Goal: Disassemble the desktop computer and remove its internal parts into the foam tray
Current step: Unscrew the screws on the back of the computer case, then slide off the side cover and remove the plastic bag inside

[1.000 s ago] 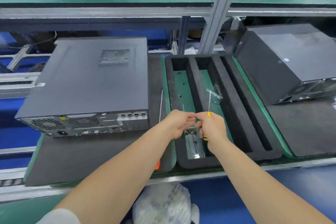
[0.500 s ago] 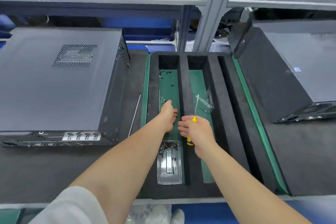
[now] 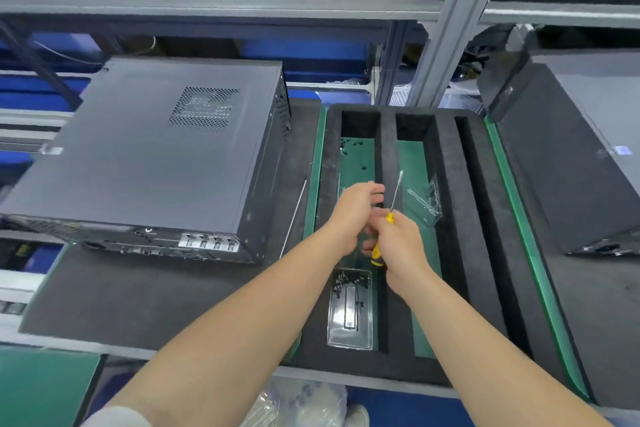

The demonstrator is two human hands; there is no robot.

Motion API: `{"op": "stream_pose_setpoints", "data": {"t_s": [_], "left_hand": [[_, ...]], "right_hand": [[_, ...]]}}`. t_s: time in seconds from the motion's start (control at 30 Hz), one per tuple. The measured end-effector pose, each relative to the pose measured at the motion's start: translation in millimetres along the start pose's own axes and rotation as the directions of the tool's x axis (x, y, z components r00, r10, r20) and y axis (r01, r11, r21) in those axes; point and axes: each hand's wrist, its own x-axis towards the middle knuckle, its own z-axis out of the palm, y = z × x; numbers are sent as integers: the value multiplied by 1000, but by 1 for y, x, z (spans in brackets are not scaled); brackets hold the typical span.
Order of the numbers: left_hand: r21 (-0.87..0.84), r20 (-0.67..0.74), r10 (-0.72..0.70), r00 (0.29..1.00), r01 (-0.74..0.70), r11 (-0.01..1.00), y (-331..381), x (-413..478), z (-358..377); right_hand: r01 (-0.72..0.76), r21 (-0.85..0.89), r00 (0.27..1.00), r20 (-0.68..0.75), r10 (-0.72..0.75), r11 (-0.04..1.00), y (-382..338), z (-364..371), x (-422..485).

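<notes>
— What is the work laid out on?

— A bench line is seen under a green shelf, with a grey aluminium post (image 3: pixel 446 45) rising behind it. A dark foam mat (image 3: pixel 138 295) is spread on the left part of the bench, and its near edge runs close to the bench front.

— Where is the desktop computer (image 3: pixel 145 156) placed?

— It is laid flat on that mat, at the left. Its long axis runs from near to far, angled a little to the right. The rear panel is turned toward the person, and the vent grille (image 3: pixel 204 109) faces up. The case is closed.

— How much room is left around it?

— A strip of mat is left between the case's right edge and the left rim of the foam tray (image 3: pixel 327 166). A thin metal rod (image 3: pixel 294 215) is laid along that strip. The tray's long slots run from near to far. A second computer (image 3: pixel 571 166) is set close to the tray's right side.

— And the hands?

— Both are held over the tray's left slots. The yellow handle of a screwdriver (image 3: pixel 394 194) is gripped in the right hand (image 3: pixel 401 250), with the shaft pointed away and tilted slightly right. The left hand (image 3: pixel 356 215) is held just beside it, fingers partly curled; whether anything is pinched cannot be told. A clear blister tray (image 3: pixel 349 312) holding screws is seen in the slot just below the hands.
</notes>
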Motion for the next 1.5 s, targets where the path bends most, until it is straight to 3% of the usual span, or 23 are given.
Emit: {"op": "stream_pose_setpoints", "data": {"t_s": [0.1, 0.2, 0.27, 0.47, 0.53, 0.6, 0.67, 0.73, 0.87, 0.93, 1.17, 1.23, 1.3, 1.37, 1.43, 1.5], "left_hand": [[168, -18, 283, 959, -276, 946, 31, -40, -24], [343, -44, 531, 847, -486, 804, 59, -78, -68], [364, -70, 632, 772, -570, 737, 73, -102, -106], [457, -242, 741, 626, -600, 656, 82, -157, -246], [497, -283, 747, 601, -574, 650, 75, -171, -290], [587, -288, 764, 577, -525, 617, 64, -182, -330], [692, -256, 781, 569, -457, 560, 51, -188, -364], [774, -186, 802, 567, -418, 475, 37, -192, -391], [845, 86, 834, 545, -484, 229, 16, -187, -423], [870, 210, 812, 545, -484, 100, 6, -181, -430], [895, 346, 794, 500, -430, -119, -3, -172, -441], [899, 365, 788, 497, -407, -160, 3, -168, -442], [905, 381, 771, 510, -375, -199, 10, -164, -441], [917, 380, 746, 546, -331, -224, 19, -160, -438], [929, 367, 703, 610, -278, -244, 28, -157, -432], [931, 364, 651, 666, -254, -262, 33, -155, -426]], "right_hand": [[136, -2, 990, 26, -136, 991, -25, 27, -16], [308, 11, 941, 143, -306, 951, -53, 65, -42], [402, -22, 894, 224, -387, 916, -64, 91, -62], [545, -39, 731, 510, -452, 837, -43, 166, -130], [677, -132, 658, 550, -515, 724, -19, 185, -148], [802, -273, 573, 604, -554, 532, 7, 205, -159], [825, -394, 558, 681, -474, 406, 32, 224, -163], [805, -491, 591, 714, -376, 334, 54, 241, -164], [660, -701, 744, 559, -366, 272, 84, 267, -162], [608, -766, 766, 500, -403, 206, 90, 275, -159], [608, -784, 698, 454, -553, 124, 97, 281, -166], [661, -749, 567, 462, -681, 42, 91, 282, -170], [691, -718, 355, 440, -825, -85, 73, 285, -174], [656, -745, 268, 381, -885, -122, 44, 289, -176], [580, -805, 323, 371, -871, -128, 13, 291, -174], [539, -828, 445, 437, -782, -155, -8, 296, -172]]}}
